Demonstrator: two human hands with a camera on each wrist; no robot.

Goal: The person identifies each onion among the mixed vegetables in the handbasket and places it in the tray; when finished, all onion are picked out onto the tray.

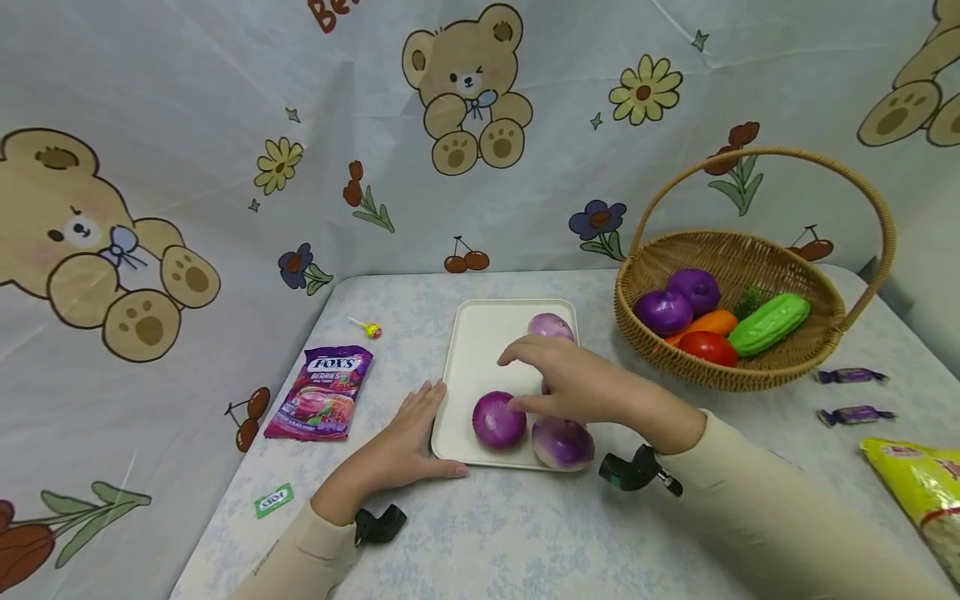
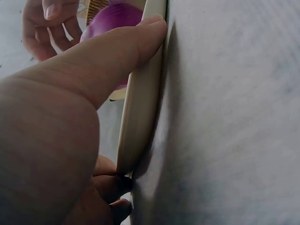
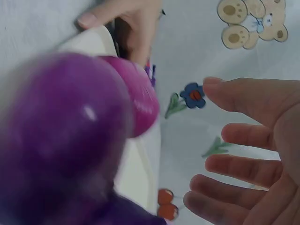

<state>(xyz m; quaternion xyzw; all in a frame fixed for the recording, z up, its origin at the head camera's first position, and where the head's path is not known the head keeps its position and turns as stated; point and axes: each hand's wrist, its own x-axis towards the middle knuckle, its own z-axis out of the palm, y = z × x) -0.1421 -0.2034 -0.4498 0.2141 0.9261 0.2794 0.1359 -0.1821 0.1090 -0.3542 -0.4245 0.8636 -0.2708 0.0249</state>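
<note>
A person's two hands work over a cream tray [image 1: 480, 350] on a pale tabletop [image 1: 525, 533]. The left hand [image 1: 408, 442] lies flat beside the tray's near-left corner, fingers straight and together, thumb pressed along the rim – it steadies the tray and holds nothing. The right hand [image 1: 577, 383] hovers over the tray with fingers spread and relaxed; the right wrist view shows its palm bare. Its fingertips are just above, perhaps touching, one purple onion [image 1: 498, 419].

Three purple onions sit on the tray: that one at the near edge, a second [image 1: 562, 443] touching it to the right, and a paler third [image 1: 550, 326] at the far edge, partly hidden by the hand.

Handling, as a judgement: the onions look like glossy plastic props – probably light, stiff and a little slippery, and round enough to roll. A grip from above, fingers curled around the widest part, seems safest. The tray is thin and shallow and likely to slide if not held.

To the right stands a wicker basket [image 1: 750, 367] with more toy produce. A purple sweets bag [image 1: 321, 392] and a lollipop [image 1: 367, 327] lie left of the tray; two wrapped sweets [image 1: 851, 396] and a yellow packet [image 1: 918, 483] lie far right.
</note>
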